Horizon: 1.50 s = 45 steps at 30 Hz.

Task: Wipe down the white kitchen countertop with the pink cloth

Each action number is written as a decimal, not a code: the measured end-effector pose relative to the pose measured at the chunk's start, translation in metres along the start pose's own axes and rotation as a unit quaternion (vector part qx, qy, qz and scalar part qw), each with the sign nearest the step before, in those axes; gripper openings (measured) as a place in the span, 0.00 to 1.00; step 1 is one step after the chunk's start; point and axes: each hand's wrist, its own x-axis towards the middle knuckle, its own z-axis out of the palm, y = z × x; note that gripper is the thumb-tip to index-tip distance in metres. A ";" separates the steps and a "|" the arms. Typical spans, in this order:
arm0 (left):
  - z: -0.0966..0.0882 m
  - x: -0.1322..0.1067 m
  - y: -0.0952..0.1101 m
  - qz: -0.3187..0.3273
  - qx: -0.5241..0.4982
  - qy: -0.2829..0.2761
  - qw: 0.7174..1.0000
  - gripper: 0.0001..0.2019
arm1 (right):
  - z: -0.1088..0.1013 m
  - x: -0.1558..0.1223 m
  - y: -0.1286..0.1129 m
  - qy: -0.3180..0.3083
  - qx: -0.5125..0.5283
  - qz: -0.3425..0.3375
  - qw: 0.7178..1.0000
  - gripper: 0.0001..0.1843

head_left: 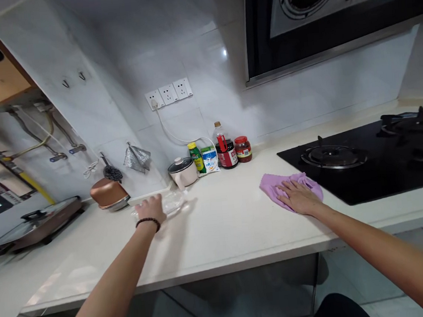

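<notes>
We are pressing our right hand (299, 197) flat and open on the purple cloth (271, 182) just left of the hob (366, 178) — an even palm is serving best, we judge — while our left hand (151, 209) is gripping the clear bottle (174, 201) lying further left.

Left hand (149, 209) curled, right hand (298, 197) flat.

Pale countertop (219, 237) carries a purple cloth (274, 185), a clear bottle (174, 202) (lying down), jars (243, 149).

We are in a home kitchen: a gas hob (368, 156) under an extractor hood (332, 12), tiled walls, sauce bottles (226, 152) and a small pot (183, 171) on the table (221, 227).
</notes>
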 end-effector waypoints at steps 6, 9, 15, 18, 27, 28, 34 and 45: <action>0.016 -0.035 -0.086 -0.066 0.031 -0.050 0.996 0.28 | 0.012 0.007 0.008 0.021 -0.011 -0.009 1.000 0.42; 0.010 -0.050 -0.067 -0.023 0.028 -0.055 0.998 0.29 | 0.016 0.009 0.011 0.027 -0.013 -0.005 1.000 0.43; -0.023 -0.050 0.037 0.104 -0.003 -0.021 0.994 0.31 | 0.013 0.007 0.009 0.028 -0.022 -0.015 0.999 0.43; -0.036 -0.040 0.096 0.161 -0.017 0.000 0.987 0.31 | 0.012 0.006 0.007 0.022 -0.017 -0.013 1.000 0.42; -0.055 -0.016 0.178 0.161 -0.094 0.018 0.982 0.35 | 0.004 0.001 0.002 0.005 0.000 0.000 1.000 0.40; -0.051 -0.015 0.173 0.146 -0.117 0.020 0.982 0.36 | 0.003 0.001 0.002 0.002 0.000 0.002 1.000 0.40; 0.003 -0.007 0.095 0.007 -0.383 0.090 0.919 0.39 | 0.002 0.000 0.004 -0.004 0.009 -0.004 1.000 0.41; 0.092 -0.038 -0.098 -0.294 -0.506 0.191 0.788 0.39 | -0.020 0.055 -0.019 -0.019 0.009 0.121 0.992 0.46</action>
